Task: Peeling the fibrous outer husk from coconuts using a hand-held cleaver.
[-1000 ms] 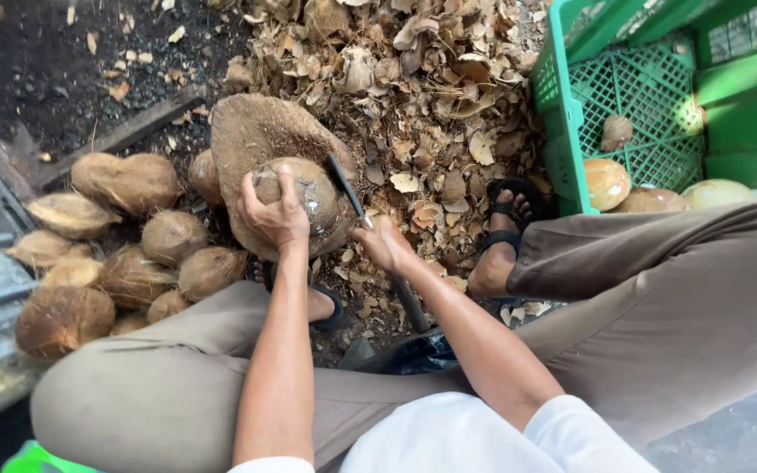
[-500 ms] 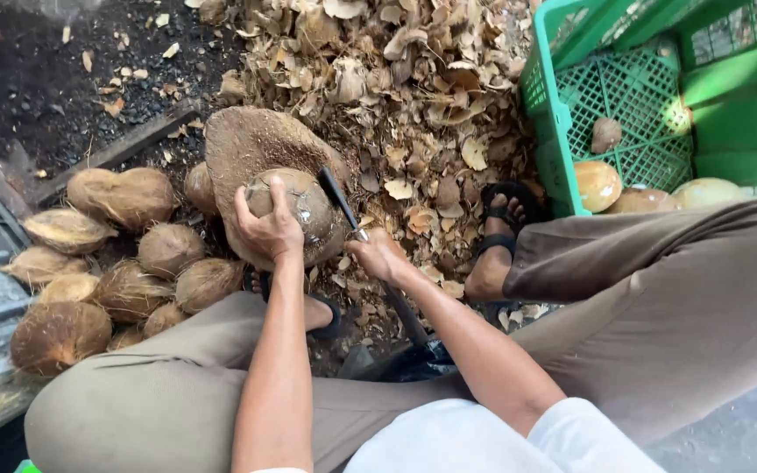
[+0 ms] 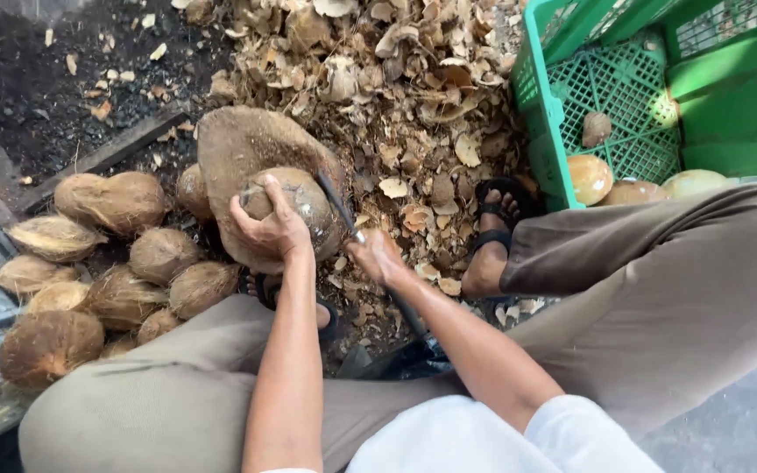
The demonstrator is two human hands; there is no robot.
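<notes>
Left hand: the left hand [image 3: 269,229] is clamped over the top of the coconut [image 3: 295,203], fingers curled and pressed onto the shell, pinning it against the big brown chopping block [image 3: 243,149].
Right hand: the right hand [image 3: 377,257] has its grip closed round the handle of the knife [image 3: 336,200]; the blade now lies against the coconut's right flank.
Change: a second ago the blade sat a touch further off the nut; now it is in, and the left hand has barely shifted.
Meaning: my read is that husk is being shaved off this nut, with brown shell already bare.
Where it sits: on the block, on the ground between the person's knees.
Left of it: a heap of unhusked coconuts [image 3: 120,276].
Beyond: husk chips [image 3: 413,105] cover the ground.
Right: a green crate [image 3: 624,96] holding peeled coconuts [image 3: 590,178].
</notes>
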